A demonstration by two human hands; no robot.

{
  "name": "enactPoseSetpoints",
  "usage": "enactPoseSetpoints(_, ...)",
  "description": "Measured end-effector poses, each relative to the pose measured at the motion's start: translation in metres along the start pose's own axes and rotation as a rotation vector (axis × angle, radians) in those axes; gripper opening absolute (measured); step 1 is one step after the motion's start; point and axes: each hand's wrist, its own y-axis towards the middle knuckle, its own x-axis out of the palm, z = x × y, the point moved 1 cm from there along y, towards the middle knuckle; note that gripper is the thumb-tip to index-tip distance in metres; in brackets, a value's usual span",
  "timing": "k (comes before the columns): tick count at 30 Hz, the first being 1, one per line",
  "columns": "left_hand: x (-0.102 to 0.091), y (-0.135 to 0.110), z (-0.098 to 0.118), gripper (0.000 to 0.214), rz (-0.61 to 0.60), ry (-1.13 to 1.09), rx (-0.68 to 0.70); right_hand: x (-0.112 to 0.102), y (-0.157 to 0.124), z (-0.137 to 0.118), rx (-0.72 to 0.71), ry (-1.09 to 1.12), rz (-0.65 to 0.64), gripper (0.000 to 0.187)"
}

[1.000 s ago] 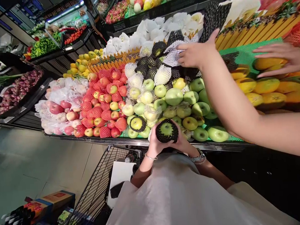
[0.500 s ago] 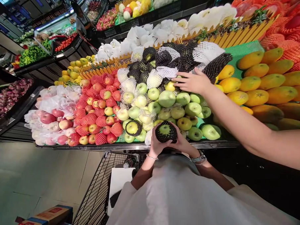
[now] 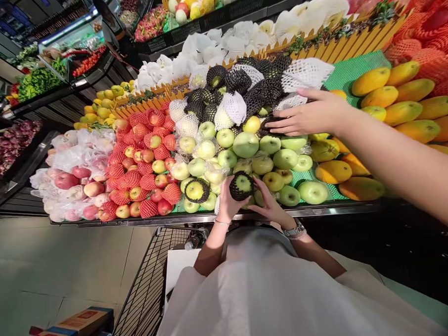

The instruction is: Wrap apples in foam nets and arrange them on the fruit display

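Observation:
Both of my hands hold a green apple in a black foam net (image 3: 241,185) at the front edge of the fruit display (image 3: 248,215). My left hand (image 3: 227,203) cups its left side, with a thin bracelet on the wrist. My right hand (image 3: 270,205) cups the right side, a watch on its wrist. Loose green apples (image 3: 245,144) lie just beyond. Another person's arm reaches in from the right, and that hand (image 3: 311,117) lies flat over the green apples and black net sleeves (image 3: 265,92).
Red-netted apples (image 3: 145,161) and bagged pink fruit (image 3: 75,169) fill the left of the display. Mangoes (image 3: 395,106) lie at the right. A wire shopping cart (image 3: 147,290) stands at my lower left, with cardboard boxes (image 3: 67,326) on the floor beyond it.
My hands have carried the netted apple forward over the display's front edge. The other person's hand came down from the net sleeves to the green apples; their second hand left view.

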Motion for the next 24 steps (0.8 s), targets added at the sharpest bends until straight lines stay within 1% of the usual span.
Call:
enactPoseSetpoints(2, 0.005, 0.011, -0.01, 0.077, 0.01, 0.096, 0.054, 0.008, -0.035, -0.006, -0.002, 0.093, -0.071, 0.051)
enactPoseSetpoints(3, 0.008, 0.017, -0.014, 0.077, 0.004, 0.133, 0.071, 0.011, -0.049, -0.009, 0.006, 0.132, -0.078, 0.055)
enactPoseSetpoints(5, 0.014, 0.026, -0.021, 0.076, -0.038, 0.195, 0.094, 0.015, -0.066, -0.011, 0.053, 0.169, -0.037, 0.056)
enactPoseSetpoints(7, 0.016, 0.032, -0.023, 0.074, -0.088, 0.247, 0.108, 0.015, -0.07, -0.011, 0.092, 0.189, 0.014, 0.054)
enactPoseSetpoints(9, 0.015, 0.033, -0.02, 0.074, -0.121, 0.289, 0.114, 0.01, -0.067, -0.01, 0.107, 0.193, 0.058, 0.051)
enactPoseSetpoints(12, 0.007, 0.025, -0.011, 0.079, -0.137, 0.344, 0.111, -0.009, -0.056, -0.003, 0.118, 0.154, 0.13, 0.048)
enactPoseSetpoints(14, 0.002, 0.017, -0.005, 0.079, -0.132, 0.383, 0.099, -0.029, -0.042, 0.005, 0.12, 0.091, 0.241, 0.046)
enactPoseSetpoints(16, -0.001, 0.01, -0.001, 0.075, -0.117, 0.42, 0.076, -0.052, -0.021, 0.016, 0.092, -0.008, 0.395, 0.043)
enactPoseSetpoints(17, -0.002, 0.006, 0.001, 0.073, -0.114, 0.435, 0.067, -0.062, -0.005, 0.023, 0.062, -0.068, 0.439, 0.045)
enactPoseSetpoints(18, -0.001, 0.004, 0.002, 0.072, -0.115, 0.446, 0.066, -0.07, 0.012, 0.031, 0.025, -0.129, 0.445, 0.053)
enactPoseSetpoints(20, 0.0, 0.0, 0.003, 0.071, -0.116, 0.465, 0.081, -0.078, 0.054, 0.051, -0.024, -0.255, 0.289, 0.074)
enactPoseSetpoints(21, 0.001, 0.0, 0.003, 0.072, -0.111, 0.474, 0.094, -0.078, 0.076, 0.062, -0.027, -0.303, 0.181, 0.084)
enactPoseSetpoints(23, 0.0, -0.001, 0.002, 0.075, -0.093, 0.495, 0.117, -0.073, 0.114, 0.085, 0.018, -0.347, -0.02, 0.103)
enactPoseSetpoints(24, 0.0, -0.001, 0.001, 0.077, -0.087, 0.508, 0.125, -0.069, 0.13, 0.095, 0.057, -0.34, -0.102, 0.109)
